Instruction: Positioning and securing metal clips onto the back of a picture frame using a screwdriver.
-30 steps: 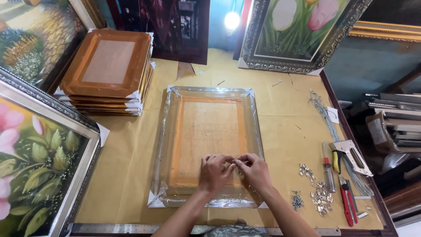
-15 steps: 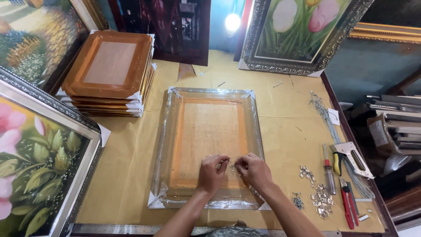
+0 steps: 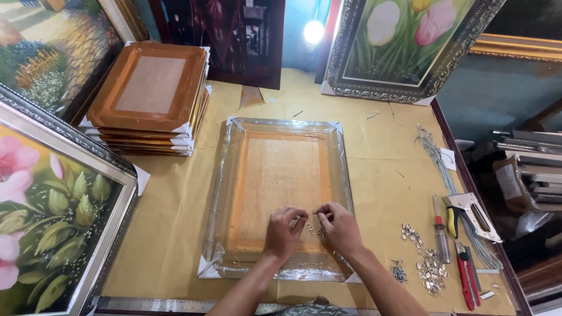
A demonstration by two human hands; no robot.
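Note:
A plastic-wrapped picture frame (image 3: 281, 131) lies face down on the yellow-brown table, its wooden back board up. Both my hands rest on the lower part of that board. My left hand (image 3: 283, 232) pinches a small metal piece between thumb and fingers. My right hand (image 3: 339, 228) holds another small metal fitting close beside it, fingertips nearly touching the left ones. One or two more tiny metal bits (image 3: 319, 232) lie on the board between the hands.
A stack of orange-brown frames (image 3: 149, 93) sits at the back left. Flower paintings lean at left (image 3: 52, 216) and back right (image 3: 404, 41). At right lie wires (image 3: 436, 158), a staple gun (image 3: 471, 213), a screwdriver (image 3: 440, 234), a red cutter (image 3: 465, 281) and several metal hangers (image 3: 430, 269).
My hands stayed on the lower board; the fingertips drew slightly apart, then came back together over the small metal pieces. The frame has not moved.

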